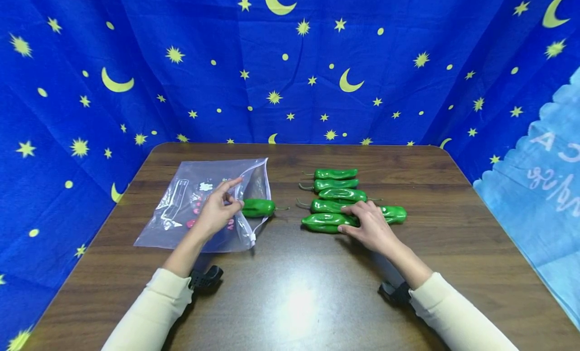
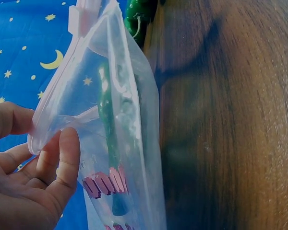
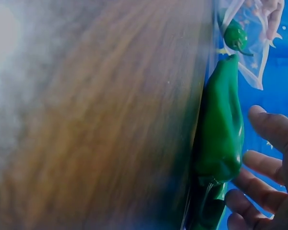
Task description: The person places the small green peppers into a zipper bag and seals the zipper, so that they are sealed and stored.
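Note:
A clear zip bag (image 1: 190, 190) with pink and white print lies flat on the left, its mouth facing right. My left hand (image 1: 217, 210) pinches the upper layer at the mouth; the left wrist view shows that edge (image 2: 36, 136) lifted between the fingertips. One green pepper (image 1: 258, 208) sits partly inside the mouth, stem pointing out. To the right, my right hand (image 1: 369, 224) hovers over the front of a row of peppers, fingers loosely bent. Closest to it is the front pepper (image 3: 221, 129), with fingertips beside it and the thumb apart from it.
Behind the front pepper, several more green peppers (image 1: 336, 185) lie side by side, one (image 1: 394, 214) extending right past my hand. The brown wooden table (image 1: 290, 270) ends at a blue curtain (image 1: 290, 64) with moons and stars. A light blue cloth (image 1: 539, 190) hangs at right.

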Demonstrator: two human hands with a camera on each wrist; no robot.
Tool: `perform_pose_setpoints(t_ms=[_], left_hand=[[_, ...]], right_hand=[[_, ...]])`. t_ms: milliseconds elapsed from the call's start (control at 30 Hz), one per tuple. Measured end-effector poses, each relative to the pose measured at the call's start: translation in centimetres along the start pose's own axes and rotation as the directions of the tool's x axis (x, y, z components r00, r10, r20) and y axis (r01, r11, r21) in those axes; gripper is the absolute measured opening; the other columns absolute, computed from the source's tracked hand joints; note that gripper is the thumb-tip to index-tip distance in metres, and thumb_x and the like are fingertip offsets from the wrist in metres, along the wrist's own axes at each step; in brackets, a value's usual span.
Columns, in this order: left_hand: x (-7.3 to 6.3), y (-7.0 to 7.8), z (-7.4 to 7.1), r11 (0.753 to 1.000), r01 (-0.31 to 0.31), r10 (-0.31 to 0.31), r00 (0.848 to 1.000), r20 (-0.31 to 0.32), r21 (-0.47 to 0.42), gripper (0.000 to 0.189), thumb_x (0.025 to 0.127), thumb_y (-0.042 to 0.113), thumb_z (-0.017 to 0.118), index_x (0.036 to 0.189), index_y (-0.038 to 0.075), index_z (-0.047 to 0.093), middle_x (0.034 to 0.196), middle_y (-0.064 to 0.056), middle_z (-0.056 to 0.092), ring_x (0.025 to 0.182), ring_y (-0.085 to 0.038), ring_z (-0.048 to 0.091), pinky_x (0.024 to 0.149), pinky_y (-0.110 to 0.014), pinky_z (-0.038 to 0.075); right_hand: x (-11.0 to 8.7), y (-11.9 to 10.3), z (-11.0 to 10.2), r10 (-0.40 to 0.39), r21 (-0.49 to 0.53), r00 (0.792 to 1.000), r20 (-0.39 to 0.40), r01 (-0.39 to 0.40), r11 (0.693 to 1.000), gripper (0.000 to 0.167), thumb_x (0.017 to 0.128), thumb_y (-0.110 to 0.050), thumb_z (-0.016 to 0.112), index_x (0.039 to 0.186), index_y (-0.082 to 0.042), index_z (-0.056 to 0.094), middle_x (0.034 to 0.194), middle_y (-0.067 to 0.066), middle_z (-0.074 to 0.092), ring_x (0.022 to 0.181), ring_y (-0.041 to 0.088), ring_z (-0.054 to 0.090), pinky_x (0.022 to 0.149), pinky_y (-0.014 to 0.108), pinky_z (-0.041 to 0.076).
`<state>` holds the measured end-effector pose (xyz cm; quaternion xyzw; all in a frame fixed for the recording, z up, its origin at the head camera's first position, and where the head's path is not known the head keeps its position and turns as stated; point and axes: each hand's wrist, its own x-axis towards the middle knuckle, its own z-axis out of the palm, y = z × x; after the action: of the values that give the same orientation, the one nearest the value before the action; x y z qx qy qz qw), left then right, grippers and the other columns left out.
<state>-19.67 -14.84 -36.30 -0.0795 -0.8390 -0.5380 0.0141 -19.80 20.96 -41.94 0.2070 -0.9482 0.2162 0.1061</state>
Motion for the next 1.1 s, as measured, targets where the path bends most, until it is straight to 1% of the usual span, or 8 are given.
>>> perform_pose_setpoints(t_ms=[233, 467, 533, 700, 733, 800, 1000, 1100], left_hand=[[0.0, -0.2, 0.0, 0.999, -0.016, 0.016, 1.0, -0.017, 0.032, 0.057, 0.084, -0.004, 0.057, 0.138, -0.003, 0.042, 0.094, -0.018, 0.048, 0.067, -0.004, 0.044, 0.049, -0.011, 0.038], [-0.2, -0.2, 0.0, 1.0, -0.013, 0.013, 1.0, -0.01, 0.012, 0.057, 0.084, -0.004, 0.057, 0.139, -0.002, 0.042, 0.097, -0.02, 0.048, 0.066, -0.004, 0.045, 0.049, -0.011, 0.039], [-0.2, -0.1, 0.0, 1.0, -0.014, 0.014, 1.0, -0.015, 0.018, 0.057, 0.084, -0.004, 0.057, 0.139, -0.002, 0.042, 0.095, -0.02, 0.048, 0.073, -0.007, 0.048, 0.05, -0.011, 0.039], [0.0, -0.1, 0.0, 0.999, -0.017, 0.018, 1.0, -0.025, 0.035, 0.056, 0.083, -0.004, 0.057, 0.138, -0.003, 0.043, 0.093, -0.019, 0.049, 0.075, -0.007, 0.048, 0.05, -0.011, 0.038], [0.0, -0.3, 0.0, 0.999, -0.016, 0.017, 1.0, -0.023, 0.032, 0.056, 0.083, -0.004, 0.057, 0.138, -0.003, 0.043, 0.095, -0.019, 0.048, 0.069, -0.006, 0.045, 0.049, -0.011, 0.037], [0.2, -0.7, 0.1, 1.0, -0.016, 0.017, 1.0, -0.02, 0.023, 0.057, 0.083, -0.004, 0.057, 0.138, -0.003, 0.042, 0.097, -0.02, 0.047, 0.066, -0.003, 0.044, 0.048, -0.011, 0.037], [1.2, -2.9, 0.3, 1.0, -0.026, 0.026, 1.0, -0.016, -0.003, 0.06, 0.083, -0.002, 0.06, 0.14, 0.003, 0.042, 0.1, -0.016, 0.047, 0.065, 0.0, 0.043, 0.048, -0.013, 0.039], [1.3, -3.4, 0.3, 0.999, -0.037, 0.037, 0.999, -0.018, -0.002, 0.06, 0.082, -0.001, 0.06, 0.14, 0.005, 0.044, 0.097, -0.014, 0.047, 0.063, 0.0, 0.044, 0.047, -0.013, 0.039]], right_hand=[[-0.3, 0.1, 0.1, -0.007, -0.017, 1.0, 0.01, 0.008, 1.0, 0.043, 0.074, -0.032, 0.077, 0.11, -0.01, 0.068, 0.1, 0.008, 0.065, 0.09, 0.024, 0.051, 0.073, 0.035, 0.038], [-0.5, 0.3, 0.5, 0.006, -0.012, 0.999, 0.035, -0.006, 1.0, 0.044, 0.075, -0.033, 0.076, 0.111, -0.009, 0.067, 0.102, 0.008, 0.065, 0.093, 0.025, 0.052, 0.076, 0.037, 0.04], [-0.5, 0.4, 0.5, 0.006, -0.008, 0.999, 0.035, -0.006, 1.0, 0.044, 0.074, -0.032, 0.076, 0.11, -0.008, 0.067, 0.101, 0.009, 0.065, 0.092, 0.025, 0.052, 0.075, 0.036, 0.039], [-0.7, 0.6, 0.7, -0.029, -0.01, 1.0, -0.008, 0.029, 1.0, 0.043, 0.071, -0.031, 0.077, 0.106, -0.006, 0.068, 0.098, 0.01, 0.066, 0.086, 0.024, 0.051, 0.07, 0.034, 0.037], [-0.7, 0.7, 0.8, -0.035, -0.01, 0.999, -0.014, 0.035, 0.999, 0.044, 0.071, -0.031, 0.077, 0.106, -0.006, 0.068, 0.098, 0.01, 0.067, 0.086, 0.025, 0.051, 0.07, 0.034, 0.037], [-0.7, 0.7, 0.8, -0.035, -0.01, 0.999, -0.012, 0.034, 0.999, 0.044, 0.071, -0.031, 0.077, 0.106, -0.006, 0.068, 0.099, 0.011, 0.067, 0.087, 0.025, 0.052, 0.07, 0.034, 0.037], [-0.7, 0.8, 1.1, 0.001, -0.044, 0.999, 0.047, 0.001, 0.999, 0.046, 0.073, -0.031, 0.077, 0.111, -0.006, 0.066, 0.106, 0.013, 0.067, 0.091, 0.027, 0.053, 0.074, 0.038, 0.039], [-0.8, 0.9, 1.2, 0.006, -0.059, 0.998, 0.061, -0.002, 0.998, 0.047, 0.075, -0.032, 0.076, 0.113, -0.006, 0.066, 0.108, 0.012, 0.067, 0.093, 0.027, 0.054, 0.075, 0.038, 0.04]])
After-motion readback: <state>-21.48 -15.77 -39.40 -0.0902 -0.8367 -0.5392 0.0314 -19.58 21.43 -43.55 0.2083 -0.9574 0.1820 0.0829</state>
